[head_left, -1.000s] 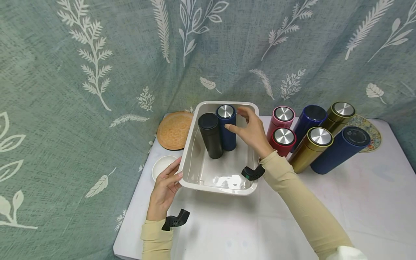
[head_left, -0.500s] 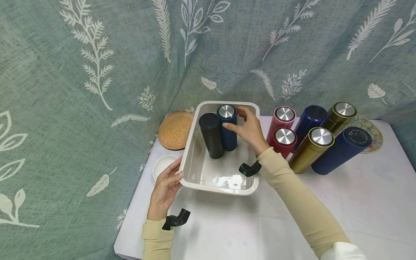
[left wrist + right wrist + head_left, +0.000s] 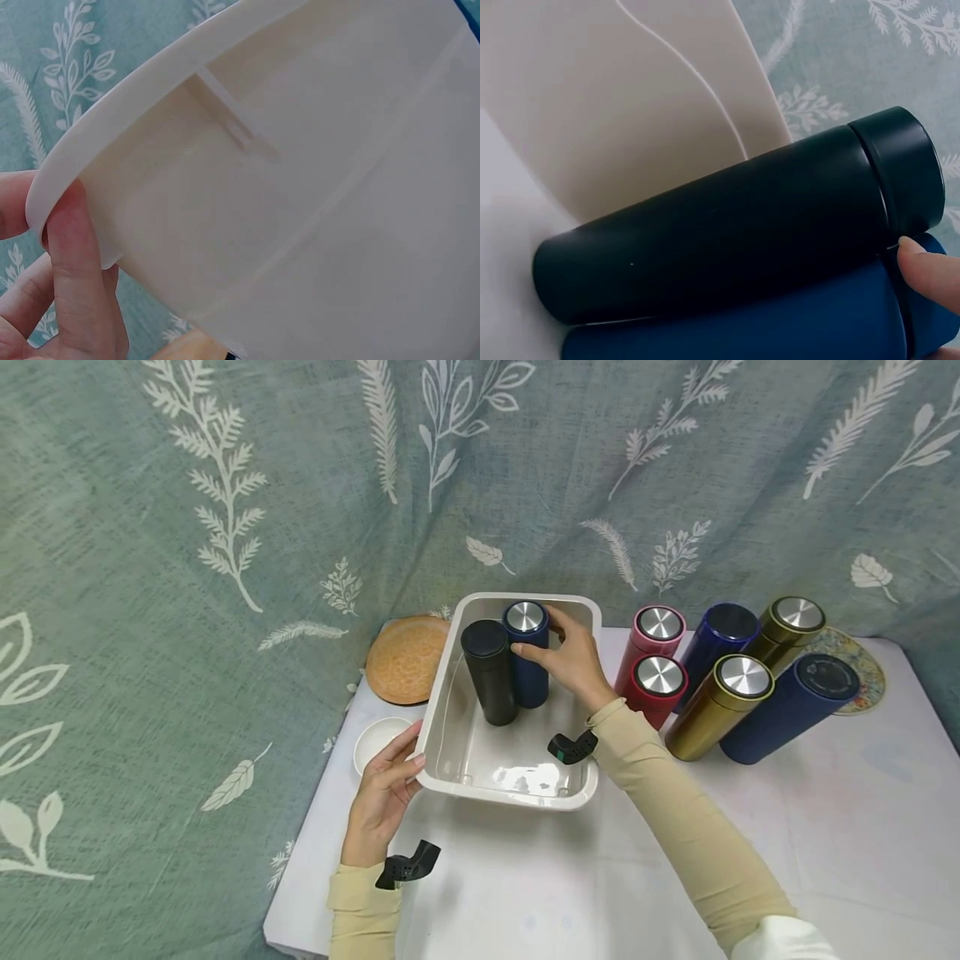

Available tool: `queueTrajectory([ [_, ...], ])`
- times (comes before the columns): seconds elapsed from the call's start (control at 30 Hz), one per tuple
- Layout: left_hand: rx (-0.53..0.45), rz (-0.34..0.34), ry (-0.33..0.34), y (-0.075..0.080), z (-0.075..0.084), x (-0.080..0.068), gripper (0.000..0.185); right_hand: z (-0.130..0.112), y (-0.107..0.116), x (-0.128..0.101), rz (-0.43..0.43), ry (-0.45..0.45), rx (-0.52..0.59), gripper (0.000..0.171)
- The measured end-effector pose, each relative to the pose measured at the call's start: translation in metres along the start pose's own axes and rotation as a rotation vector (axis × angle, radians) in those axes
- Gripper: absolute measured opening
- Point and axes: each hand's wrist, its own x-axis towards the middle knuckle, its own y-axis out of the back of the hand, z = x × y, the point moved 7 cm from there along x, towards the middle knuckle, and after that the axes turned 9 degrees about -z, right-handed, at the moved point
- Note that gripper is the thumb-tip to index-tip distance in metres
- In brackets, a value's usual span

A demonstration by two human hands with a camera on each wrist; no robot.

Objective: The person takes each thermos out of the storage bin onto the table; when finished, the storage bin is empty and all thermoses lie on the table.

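A pale plastic tub (image 3: pixel 487 795) holds two upright thermos flasks, side by side near its far end. One is a black flask (image 3: pixel 491 681) with a black lid; behind and right of it stands a navy blue flask (image 3: pixel 531 678) with a silver-topped lid. My right hand (image 3: pixel 576 662) grips the navy flask at its neck from the right. In the right wrist view my thumb (image 3: pixel 931 276) lies on the neck band, close beside the black flask (image 3: pixel 727 225). My left hand (image 3: pixel 382 802) pinches the tub's near left corner, fingers (image 3: pixel 75 255) over the rim in the left wrist view.
Right of the tub stand several more flasks: pink (image 3: pixel 637 652), red (image 3: pixel 649 702), blue (image 3: pixel 712 639), gold (image 3: pixel 701 722), olive (image 3: pixel 780 631) and navy (image 3: pixel 783 714). A round patterned mat (image 3: pixel 866 672) lies behind them. Left are a round tan board (image 3: pixel 405 660) and white bowl (image 3: pixel 371 743).
My right hand has moved slightly left and its thumb and fingers have closed in on the navy flask's neck. My left hand keeps its hold on the tub; both flasks stand in the same places.
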Motion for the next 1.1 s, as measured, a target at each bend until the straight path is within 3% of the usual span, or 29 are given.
queueTrajectory([
  [0.43,0.009,0.001,0.003,0.0013,0.0001,-0.0029,0.053,0.0034,-0.0029,0.0016,0.014,0.004,0.02,0.074],
  [0.63,0.006,-0.009,0.002,-0.0003,0.0007,-0.0013,0.054,0.003,-0.0018,0.004,0.012,0.019,0.03,0.081],
  [0.83,-0.004,-0.02,-0.006,-0.0013,0.0015,-0.0002,0.053,0.0014,-0.0021,0.0054,-0.001,0.048,0.068,0.075],
  [1.1,-0.002,-0.009,0.006,-0.0016,0.0004,0.0014,0.055,0.0036,0.0014,0.0017,0.013,0.022,0.098,0.079],
])
